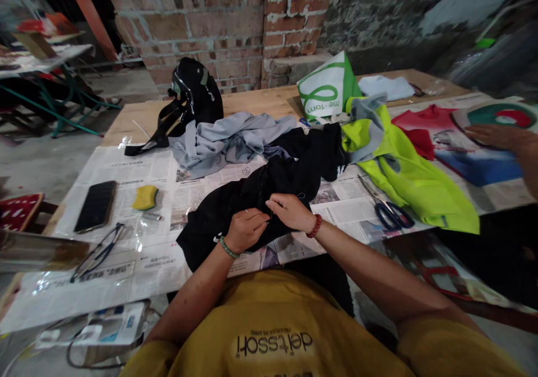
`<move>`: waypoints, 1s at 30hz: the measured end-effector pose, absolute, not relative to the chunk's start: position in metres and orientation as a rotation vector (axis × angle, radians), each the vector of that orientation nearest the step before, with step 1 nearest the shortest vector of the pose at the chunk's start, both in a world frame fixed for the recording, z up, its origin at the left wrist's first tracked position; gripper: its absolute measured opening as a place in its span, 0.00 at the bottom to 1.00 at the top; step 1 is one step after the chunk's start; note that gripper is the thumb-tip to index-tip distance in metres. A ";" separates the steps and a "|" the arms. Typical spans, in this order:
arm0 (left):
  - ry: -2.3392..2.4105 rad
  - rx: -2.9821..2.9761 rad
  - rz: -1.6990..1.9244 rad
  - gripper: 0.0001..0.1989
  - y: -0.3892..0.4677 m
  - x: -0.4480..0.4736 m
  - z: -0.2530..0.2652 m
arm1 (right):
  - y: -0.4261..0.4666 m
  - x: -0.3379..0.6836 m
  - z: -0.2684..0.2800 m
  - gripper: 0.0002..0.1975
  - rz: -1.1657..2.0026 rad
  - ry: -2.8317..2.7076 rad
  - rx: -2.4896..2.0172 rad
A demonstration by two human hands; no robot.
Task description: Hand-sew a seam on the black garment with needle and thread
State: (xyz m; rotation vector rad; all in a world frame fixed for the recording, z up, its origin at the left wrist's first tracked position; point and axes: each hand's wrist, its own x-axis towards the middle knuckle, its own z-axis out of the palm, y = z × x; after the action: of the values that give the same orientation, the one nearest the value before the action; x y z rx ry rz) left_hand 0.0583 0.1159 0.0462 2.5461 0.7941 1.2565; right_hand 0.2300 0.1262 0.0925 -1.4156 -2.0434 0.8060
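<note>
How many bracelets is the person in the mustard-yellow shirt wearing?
2: a green bracelet around the wrist of the left hand, and a red bracelet around the wrist of the right hand. No others show.

1. Bare brick wall [235, 24] at 12 o'clock, going kinda grey and rough toward 1.
2. Grubby concrete floor [29, 158] around 9, plus a red dotted seat [19, 212].
3. Teal-legged side table [75, 55] near 10.
4. Plain wooden table [256, 99] dead centre, pretty dim light.
</note>
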 end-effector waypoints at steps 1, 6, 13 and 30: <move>0.797 2.551 1.268 0.08 0.115 0.059 0.047 | 0.126 0.230 0.093 0.17 0.810 -2.042 -1.413; 0.812 2.555 1.328 0.08 0.112 0.062 0.048 | 0.125 0.233 0.095 0.17 0.835 -2.025 -1.396; 0.880 2.553 1.342 0.09 0.111 0.063 0.046 | 0.122 0.229 0.092 0.18 0.844 -2.042 -1.401; 1.058 1.958 1.192 0.05 0.122 0.058 0.055 | 0.090 0.247 0.082 0.11 0.294 -1.731 -1.325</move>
State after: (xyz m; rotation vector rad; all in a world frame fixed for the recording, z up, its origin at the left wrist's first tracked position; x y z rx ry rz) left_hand 0.0576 0.1222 0.0545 1.9582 1.0577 1.1918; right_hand 0.2473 0.0903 0.0824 -1.3254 -1.7307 0.2944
